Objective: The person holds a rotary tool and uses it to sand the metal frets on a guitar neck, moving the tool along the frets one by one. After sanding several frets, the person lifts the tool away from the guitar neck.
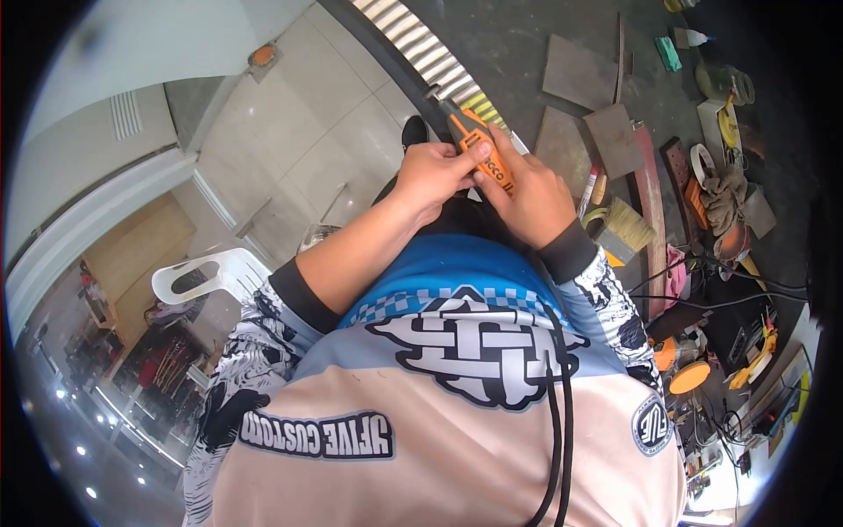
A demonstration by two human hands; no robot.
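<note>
Pale floor tiles [299, 114] fill the left of the view and lie mostly bare, bounded by a white wall edge and a white plastic chair [206, 277] low at the left. Across the dark curved strip and the ribbed metal edge [421, 48], grey concrete floor [518, 53] carries clutter: flat brown tile pieces [580, 75], a wide brush [623, 228], a rag [722, 198], tape rolls and black cables, leaving little free floor on the right.

Both hands meet above the lap, close to the body. The left hand [430, 176] has its grip curled around the orange power tool [474, 140], thumb pressed on its body. The right hand [531, 198] pinches the same tool from the other side, fingers pressed together along its lower end. The tool's dark tip points up toward the ribbed edge.
</note>
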